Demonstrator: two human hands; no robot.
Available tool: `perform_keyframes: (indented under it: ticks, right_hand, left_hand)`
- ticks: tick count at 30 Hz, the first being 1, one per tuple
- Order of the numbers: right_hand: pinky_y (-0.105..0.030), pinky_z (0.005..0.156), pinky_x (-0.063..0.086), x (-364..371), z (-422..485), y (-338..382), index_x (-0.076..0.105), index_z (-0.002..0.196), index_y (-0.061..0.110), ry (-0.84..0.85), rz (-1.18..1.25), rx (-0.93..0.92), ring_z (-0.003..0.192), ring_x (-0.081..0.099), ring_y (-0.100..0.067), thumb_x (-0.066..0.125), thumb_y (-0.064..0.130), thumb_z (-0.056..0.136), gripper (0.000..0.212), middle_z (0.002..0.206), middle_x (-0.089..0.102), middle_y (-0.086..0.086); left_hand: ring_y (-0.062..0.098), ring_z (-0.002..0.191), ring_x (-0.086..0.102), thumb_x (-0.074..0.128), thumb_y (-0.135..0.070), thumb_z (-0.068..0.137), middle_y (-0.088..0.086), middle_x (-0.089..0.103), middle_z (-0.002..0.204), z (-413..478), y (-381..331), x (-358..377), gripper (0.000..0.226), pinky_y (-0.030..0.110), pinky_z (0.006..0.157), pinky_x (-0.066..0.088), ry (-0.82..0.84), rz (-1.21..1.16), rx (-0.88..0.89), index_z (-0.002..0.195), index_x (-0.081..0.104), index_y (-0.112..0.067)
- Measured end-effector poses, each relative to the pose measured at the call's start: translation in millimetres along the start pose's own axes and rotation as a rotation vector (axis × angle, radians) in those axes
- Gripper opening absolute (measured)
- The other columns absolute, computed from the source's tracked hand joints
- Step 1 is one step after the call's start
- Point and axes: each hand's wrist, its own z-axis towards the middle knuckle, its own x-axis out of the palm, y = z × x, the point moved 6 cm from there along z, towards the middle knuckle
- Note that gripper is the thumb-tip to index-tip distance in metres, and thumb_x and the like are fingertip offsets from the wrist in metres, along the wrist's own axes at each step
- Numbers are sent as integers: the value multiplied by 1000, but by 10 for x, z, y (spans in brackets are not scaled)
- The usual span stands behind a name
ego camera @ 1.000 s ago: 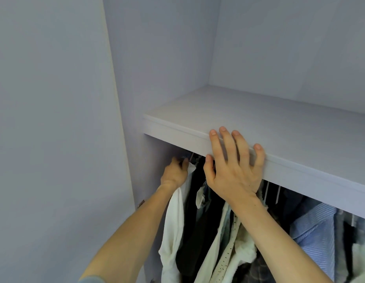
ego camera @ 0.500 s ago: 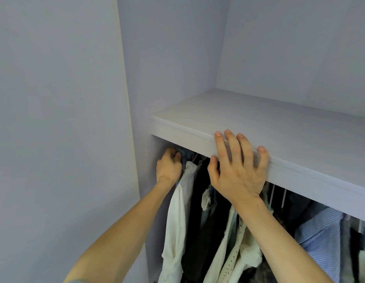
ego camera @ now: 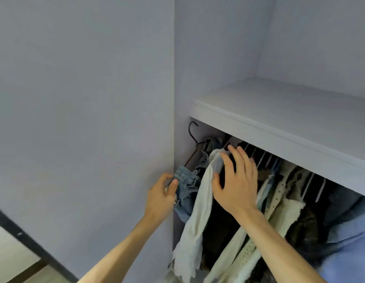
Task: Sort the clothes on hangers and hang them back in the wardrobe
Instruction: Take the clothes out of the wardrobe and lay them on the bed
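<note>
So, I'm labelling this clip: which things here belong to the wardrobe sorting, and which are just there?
Job:
left hand gripping the denim garment
black hanger
right hand touching the white garment
row of hung clothes

Just there:
shelf above
wardrobe side panel

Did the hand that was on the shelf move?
Yes. The right hand has come down off the front edge of the shelf and is now below it, fingers spread at the white garment.
</note>
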Motion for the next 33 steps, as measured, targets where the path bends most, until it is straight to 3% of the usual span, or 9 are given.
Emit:
perform_keyframes:
  ticks: [4, 7, 11, 13, 15, 20, 26, 30, 33]
  right_hand:
    - [-42, 91, 53, 335, -245, 325, 34, 148, 16, 304, 523, 226, 121, 54, -15, 54, 43, 97, 61, 152, 30, 2]
    - [-39, 86, 54, 457, -311, 707, 29, 151, 22, 450, 614, 180, 93, 66, -10, 50, 53, 95, 68, 157, 20, 7]
    - [-42, 99, 46, 569, -488, 1457, 34, 148, 30, 696, 646, -5, 113, 60, -20, 37, 65, 95, 64, 155, 32, 7]
    - [-35, 86, 46, 524, -677, 1896, 55, 133, 27, 832, 701, -95, 96, 61, -16, 37, 61, 96, 53, 122, 60, 6]
    - [-31, 70, 38, 375, -915, 2337, 65, 99, 24, 841, 701, -220, 76, 56, -17, 34, 59, 98, 47, 79, 58, 12]
    - [-32, 63, 32, -162, -1618, 3384, 41, 71, 30, 713, 857, -422, 67, 46, -15, 29, 57, 102, 43, 68, 46, 8]
    - [-33, 69, 36, -802, -2216, 4505, 38, 68, 32, 828, 996, -629, 71, 48, -15, 30, 55, 100, 40, 70, 46, 10]
    - [-30, 69, 31, -1191, -2485, 5076, 39, 67, 31, 868, 1069, -735, 69, 48, -11, 31, 54, 99, 40, 71, 48, 11]
    - [-27, 71, 30, -1449, -2652, 5439, 51, 75, 24, 848, 1107, -818, 75, 48, -13, 36, 49, 101, 39, 76, 51, 11]
  left_hand:
    - [4, 50, 48, 58, -29, 99, -4, 65, 64, -541, 204, -520, 7, 17, 51, 37, -14, 76, -46, 97, 60, -36]
    - [5, 49, 49, 60, -29, 98, -5, 66, 64, -969, 363, -936, 6, 17, 51, 38, -24, 136, -89, 97, 61, -35]
    - [5, 46, 48, 61, -25, 98, -17, 62, 56, -1725, 506, -1483, 4, 18, 48, 36, -80, 157, -154, 101, 64, -25]
    - [3, 44, 46, 62, -22, 98, -19, 56, 50, -2160, 554, -1750, 1, 11, 48, 31, -140, 153, -193, 97, 63, -22]
    - [1, 47, 49, 63, -18, 97, -21, 58, 54, -2637, 599, -2021, 5, 10, 50, 34, -204, 157, -235, 93, 63, -22]
    - [6, 47, 38, 65, -26, 96, -11, 48, 47, -3892, 729, -2684, 5, 22, 50, 33, -360, 180, -375, 91, 65, -27]
    - [2, 72, 57, 55, -59, 84, -15, 63, 83, -5016, 567, -3435, 33, 32, 78, 50, -386, 509, -628, 113, 59, -44]
    - [3, 106, 57, 62, -51, 90, -16, 58, 124, -5332, 336, -3752, 48, 30, 99, 47, -456, 546, -644, 135, 53, -36]
    - [7, 112, 58, 59, -46, 94, -13, 61, 128, -5295, 301, -3869, 51, 29, 101, 47, -430, 535, -670, 141, 51, -28]
